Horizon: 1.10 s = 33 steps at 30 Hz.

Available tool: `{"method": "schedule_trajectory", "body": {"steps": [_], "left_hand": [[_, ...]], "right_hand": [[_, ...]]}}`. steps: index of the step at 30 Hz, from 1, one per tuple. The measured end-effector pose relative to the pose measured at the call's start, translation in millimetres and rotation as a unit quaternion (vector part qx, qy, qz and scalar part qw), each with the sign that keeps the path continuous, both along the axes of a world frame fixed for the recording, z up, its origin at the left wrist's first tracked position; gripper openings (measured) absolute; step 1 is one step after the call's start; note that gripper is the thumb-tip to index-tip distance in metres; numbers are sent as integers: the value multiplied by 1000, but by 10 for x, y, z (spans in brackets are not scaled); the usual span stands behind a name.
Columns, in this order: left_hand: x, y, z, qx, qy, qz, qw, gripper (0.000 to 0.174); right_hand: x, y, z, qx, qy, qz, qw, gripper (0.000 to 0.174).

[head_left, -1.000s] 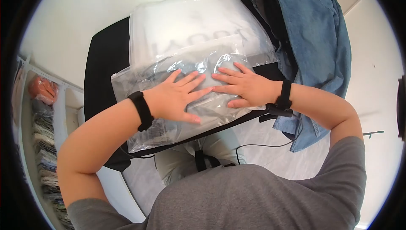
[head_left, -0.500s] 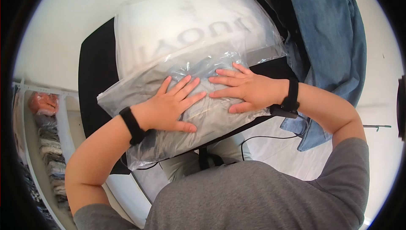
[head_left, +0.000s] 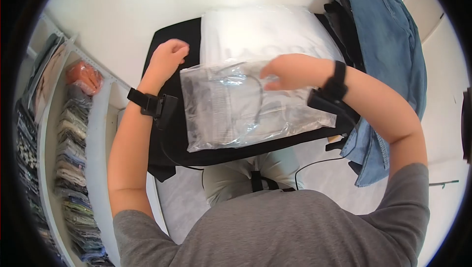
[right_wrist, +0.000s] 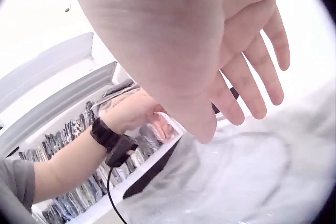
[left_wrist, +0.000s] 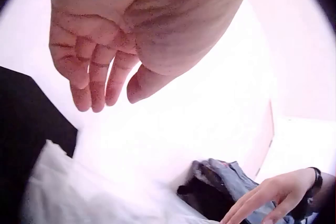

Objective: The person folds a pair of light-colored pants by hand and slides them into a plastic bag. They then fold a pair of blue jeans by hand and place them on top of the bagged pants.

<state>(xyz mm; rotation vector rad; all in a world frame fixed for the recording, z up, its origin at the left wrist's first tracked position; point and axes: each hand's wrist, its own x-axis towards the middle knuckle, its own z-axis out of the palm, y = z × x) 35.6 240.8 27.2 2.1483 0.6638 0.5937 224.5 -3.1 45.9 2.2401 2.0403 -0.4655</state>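
A clear plastic bag (head_left: 211,114) lies flat at the front of the black table (head_left: 187,27), with something pale inside and a dark curved line across its surface. Behind it, partly overlapped, are white plastic bags (head_left: 265,31) with faint grey lettering. My left hand (head_left: 168,59) is raised beyond the bag's left edge, its fingers loosely bent around nothing. In the left wrist view the palm of that hand (left_wrist: 126,40) shows, bare. Over the clear bag hovers my right hand (head_left: 300,73); the right wrist view shows its fingers (right_wrist: 249,85) straight and spread, holding nothing.
Blue denim garments (head_left: 393,31) hang over the table's right end, with dark cloth beside them. At the left, a white shelf (head_left: 101,134) holds stacks of bagged clothes (head_left: 73,168) and an orange bundle (head_left: 84,78). Thin black cables (head_left: 319,160) run from both wrists.
Both hands have lifted off the clear bag, where they lay pressing with spread fingers. The left moved up and outward past its edge; the right rose above it. The bag now lies straighter.
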Motion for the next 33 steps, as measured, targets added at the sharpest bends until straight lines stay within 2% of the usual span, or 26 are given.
{"method": "schedule_trajectory", "body": {"steps": [2,4,6,8,10,13,15,16,18,20,24,26,30,33], "left_hand": [[-200,370,-298,9,52,32,998,25],[-286,347,-442,-110,89,84,986,29],[-303,369,-585,-130,124,86,980,31],[-270,297,-646,-199,93,82,972,30],[-215,279,-717,-230,60,82,968,22],[-133,283,-791,-220,-15,77,972,15],[-115,272,-789,-210,-38,83,973,15],[-113,266,-791,-201,-58,87,974,15],[-99,287,-831,-180,-21,76,980,16],[-36,324,-921,-78,-68,76,992,14],[18,272,-877,-4,-39,108,993,15],[11,363,-917,5,-30,113,993,17],[-139,405,-998,50,4,109,993,17],[-198,404,-1040,-23,-13,93,995,16]], "right_hand": [[-259,379,141,22,25,45,998,35],[-377,850,8,44,4,78,996,36],[-482,1268,-196,86,0,68,994,36],[-560,1602,-426,127,37,15,991,36],[-582,1847,-670,166,46,11,985,33],[-600,2020,-764,197,135,-16,971,24],[-553,2064,-732,175,170,-31,969,24],[-529,2070,-726,151,208,-49,965,23],[-462,2081,-702,130,236,-50,962,22],[-386,2082,-684,148,202,13,968,21],[-115,1891,-621,156,160,27,974,21],[147,1730,-624,98,196,-9,976,22],[724,1008,-390,25,147,-88,985,22],[1310,377,-299,-5,152,-150,977,24]]}}
